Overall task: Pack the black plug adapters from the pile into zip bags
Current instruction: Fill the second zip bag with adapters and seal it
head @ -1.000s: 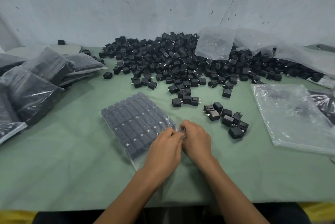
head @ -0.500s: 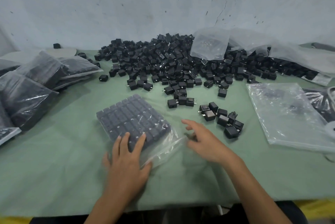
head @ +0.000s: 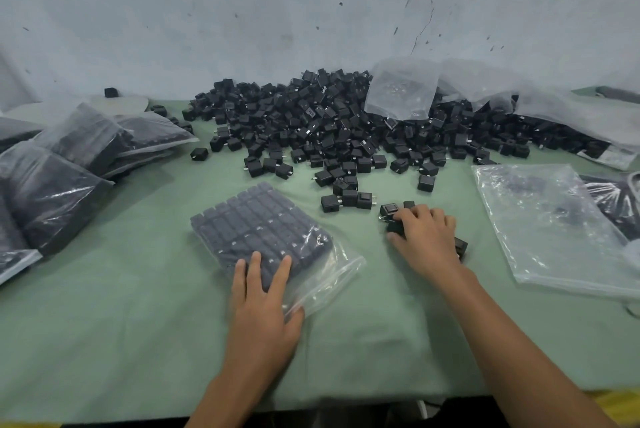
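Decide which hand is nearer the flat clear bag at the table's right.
Right. The right hand cups loose adapters just left of the flat clear bag; the left hand presses the filled bag, much farther left.

packing workshop, adapter pile (head: 346,129), filled bags (head: 69,164)

Left hand (head: 263,299) flat, fingers spread straight, right hand (head: 427,240) palm down, fingers curled, forearms bare

left hand (head: 263,303) flat on filled zip bag (head: 256,223); right hand (head: 427,240) perhaps gripping loose adapters (head: 389,210).
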`<state>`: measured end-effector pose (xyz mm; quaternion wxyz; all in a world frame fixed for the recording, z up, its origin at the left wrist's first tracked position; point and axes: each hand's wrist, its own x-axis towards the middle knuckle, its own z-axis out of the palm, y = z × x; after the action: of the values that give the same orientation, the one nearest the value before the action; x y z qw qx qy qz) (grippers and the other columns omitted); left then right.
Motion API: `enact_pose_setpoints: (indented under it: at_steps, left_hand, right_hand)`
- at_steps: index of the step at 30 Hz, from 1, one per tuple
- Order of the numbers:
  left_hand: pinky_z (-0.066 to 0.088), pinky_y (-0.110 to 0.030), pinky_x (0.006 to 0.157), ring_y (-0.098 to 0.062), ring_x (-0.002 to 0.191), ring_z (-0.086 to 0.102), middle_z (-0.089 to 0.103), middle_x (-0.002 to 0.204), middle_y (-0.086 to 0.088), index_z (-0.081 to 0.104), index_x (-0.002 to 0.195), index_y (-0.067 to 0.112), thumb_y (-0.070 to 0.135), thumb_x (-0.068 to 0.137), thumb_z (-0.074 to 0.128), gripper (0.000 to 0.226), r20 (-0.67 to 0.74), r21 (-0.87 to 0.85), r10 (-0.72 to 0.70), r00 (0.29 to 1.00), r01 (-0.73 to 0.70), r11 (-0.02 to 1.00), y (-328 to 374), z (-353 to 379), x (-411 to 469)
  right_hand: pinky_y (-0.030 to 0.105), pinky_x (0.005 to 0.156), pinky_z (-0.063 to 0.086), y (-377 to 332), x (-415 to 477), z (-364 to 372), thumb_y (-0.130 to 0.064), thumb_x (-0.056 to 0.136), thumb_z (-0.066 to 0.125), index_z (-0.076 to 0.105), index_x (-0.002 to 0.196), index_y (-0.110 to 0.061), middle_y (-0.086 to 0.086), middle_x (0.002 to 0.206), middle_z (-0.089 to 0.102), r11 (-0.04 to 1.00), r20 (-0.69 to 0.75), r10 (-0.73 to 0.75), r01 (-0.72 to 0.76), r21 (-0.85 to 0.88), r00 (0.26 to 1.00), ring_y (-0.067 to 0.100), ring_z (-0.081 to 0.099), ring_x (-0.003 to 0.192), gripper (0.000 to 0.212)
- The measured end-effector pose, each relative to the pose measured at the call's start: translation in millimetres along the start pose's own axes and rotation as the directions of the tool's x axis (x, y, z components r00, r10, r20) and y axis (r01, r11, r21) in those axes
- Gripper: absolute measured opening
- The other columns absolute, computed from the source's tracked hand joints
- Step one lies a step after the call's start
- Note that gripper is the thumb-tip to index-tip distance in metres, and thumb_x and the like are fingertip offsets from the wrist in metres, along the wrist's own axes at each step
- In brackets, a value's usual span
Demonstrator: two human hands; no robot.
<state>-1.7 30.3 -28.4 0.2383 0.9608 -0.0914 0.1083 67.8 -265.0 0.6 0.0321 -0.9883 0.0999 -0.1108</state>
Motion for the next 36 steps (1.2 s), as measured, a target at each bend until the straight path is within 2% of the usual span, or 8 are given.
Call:
enact_pose_setpoints:
  at_steps: [5,9,12,15,22,27,31,36]
  left_hand:
    - [0.028,-0.046,0.117,-0.035,0.143,0.025,0.033,0.154,-0.01,0.056,0.137,0.024,0.032,0.076,0.067,0.063,-0.123,-0.088,-0.001,0.992,-0.009,0.996,2,-5,-10]
    - [0.026,-0.022,0.107,-0.028,0.116,0.046,0.049,0.125,-0.005,0.062,0.116,0.021,0.036,0.076,0.059,0.043,-0.26,-0.104,0.049,0.964,-0.079,0.991,-6,-9,-29]
    - [0.037,-0.029,0.086,-0.022,0.09,0.052,0.053,0.097,0.006,0.06,0.1,0.023,0.042,0.077,0.056,0.031,-0.286,-0.092,0.066,0.956,-0.096,0.991,-14,-14,-37]
    - [0.039,-0.032,0.069,-0.015,0.067,0.052,0.048,0.074,0.016,0.054,0.092,0.031,0.037,0.078,0.071,0.023,-0.225,-0.112,0.022,0.974,-0.048,0.993,-15,-20,-40]
    - [0.039,-0.032,0.052,-0.025,0.057,0.054,0.036,0.058,0.012,0.052,0.079,0.029,0.036,0.085,0.068,0.019,-0.199,-0.112,-0.054,0.979,0.032,0.993,-5,-28,-27]
    - [0.025,-0.026,0.053,-0.012,0.055,0.046,0.033,0.057,0.016,0.049,0.084,0.032,0.045,0.092,0.052,0.015,-0.269,-0.161,-0.004,0.963,-0.04,0.986,0,-26,-29]
    - [0.027,-0.021,0.056,-0.013,0.058,0.047,0.032,0.063,0.016,0.051,0.088,0.033,0.046,0.093,0.05,0.014,-0.312,-0.158,0.02,0.95,-0.072,0.985,-3,-23,-32]
    - [0.027,-0.02,0.057,-0.015,0.064,0.05,0.035,0.063,0.017,0.05,0.093,0.034,0.045,0.093,0.051,0.011,-0.314,-0.232,-0.003,0.949,-0.074,0.97,-2,-23,-31]
  right_hand:
    - [0.04,0.093,0.035,-12,-26,-16,-0.042,0.094,0.05,0.058,0.106,-0.022,-0.002,0.099,0.064,0.94,-0.057,0.015,0.005,0.34,0.998,0.026,0.048,0.101,0.024]
    - [0.029,0.082,0.039,-18,-58,-33,-0.036,0.091,0.055,0.058,0.105,-0.031,-0.019,0.09,0.056,0.834,-0.096,0.021,0.035,0.551,0.995,0.011,0.047,0.093,0.015]
    - [0.011,0.072,0.041,-25,-79,-46,-0.024,0.088,0.064,0.061,0.103,-0.036,-0.018,0.097,0.062,0.67,-0.024,0.011,0.01,0.742,1.0,0.0,0.055,0.085,0.019]
    - [0.008,0.064,0.042,-42,-102,-55,-0.019,0.085,0.063,0.065,0.104,-0.041,-0.021,0.094,0.067,0.487,0.071,-0.028,-0.049,0.872,0.997,0.002,0.057,0.069,0.029]
    - [0.047,0.092,0.054,-95,-141,-38,-0.025,0.075,0.06,0.066,0.102,-0.042,-0.007,0.097,0.072,0.282,0.283,-0.128,-0.239,0.929,0.951,0.03,0.068,0.091,0.033]
    - [0.033,0.075,0.059,-125,-140,-31,-0.028,0.08,0.072,0.069,0.1,-0.037,-0.007,0.101,0.071,0.154,0.275,-0.102,-0.258,0.954,0.956,0.022,0.072,0.085,0.022]
    - [0.033,0.083,0.056,-138,-130,-22,-0.025,0.079,0.077,0.07,0.09,-0.024,-0.004,0.09,0.074,0.204,0.275,0.017,-0.273,0.94,0.961,0.013,0.071,0.089,0.013]
    - [0.03,0.063,0.058,-151,-128,-18,-0.013,0.08,0.063,0.068,0.087,-0.021,0.003,0.083,0.071,0.214,0.316,-0.061,-0.297,0.931,0.947,0.026,0.07,0.079,0.012]
